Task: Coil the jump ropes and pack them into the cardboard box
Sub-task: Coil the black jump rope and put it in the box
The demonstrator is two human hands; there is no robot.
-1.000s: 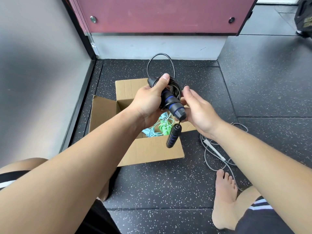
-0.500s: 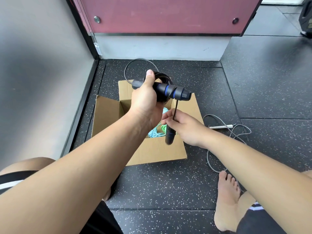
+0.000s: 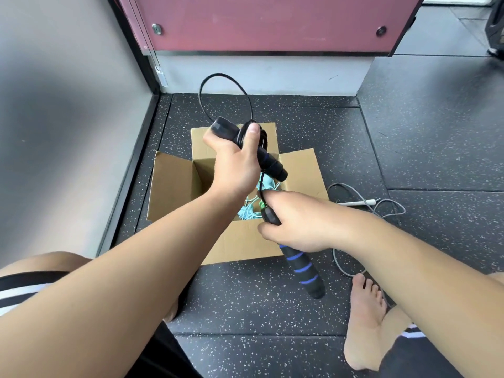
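Note:
An open cardboard box (image 3: 174, 192) sits on the dark speckled floor with light blue and green ropes (image 3: 252, 211) inside. Above it my left hand (image 3: 237, 165) grips one black handle (image 3: 272, 165) of a black jump rope together with its coiled cord; a loose loop of the cord (image 3: 218, 85) sticks up behind. My right hand (image 3: 297, 222) grips the second black handle with blue rings (image 3: 302, 268), which points down toward my foot. A short stretch of cord joins the two handles.
A grey jump rope with a white handle (image 3: 357, 203) lies loose on the floor right of the box. My bare foot (image 3: 365, 317) rests at lower right, my knee at lower left. A grey wall stands left, a maroon panel behind.
My right hand has taken a full grip on the hanging handle and swung it down and to the right. My left hand tilted its handle, and the cord loop rose higher behind it.

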